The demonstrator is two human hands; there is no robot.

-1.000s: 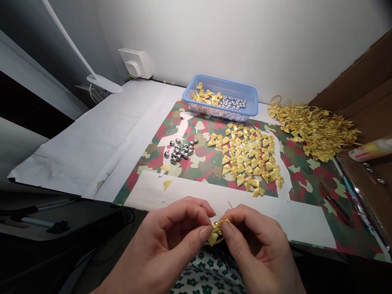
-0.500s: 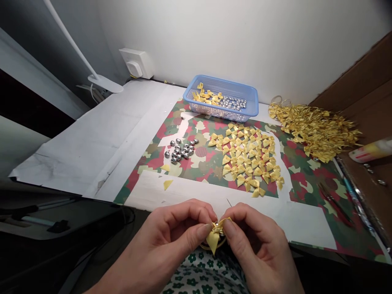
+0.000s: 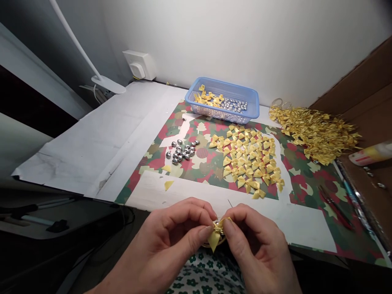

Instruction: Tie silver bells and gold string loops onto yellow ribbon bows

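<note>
Between my two hands, just off the table's near edge, is a yellow ribbon bow [image 3: 216,237] with a small shiny spot at its top. My left hand [image 3: 180,234] is closed, its thumb and forefinger pinching the bow's left side. My right hand [image 3: 252,237] is closed too, its thumb pressed on the bow's right loop. A thin needle [image 3: 230,203] sticks up behind my right fingertips; how it is held is hidden. Beneath the bow a gold-coloured loop shows in part. On the patterned sheet lie rows of yellow bows [image 3: 245,161] and a cluster of silver bells [image 3: 183,152].
A blue basket [image 3: 220,112] with bows and silver bells stands against the wall. At the right are a heap of gold bows with loops [image 3: 321,132], a tube [image 3: 372,154], and pliers-like tools [image 3: 337,208]. A white lamp base [image 3: 108,84] stands at back left.
Both hands keep their pinch on the bow; my left fingertips have shifted slightly to the right. The whole view has moved very slightly.
</note>
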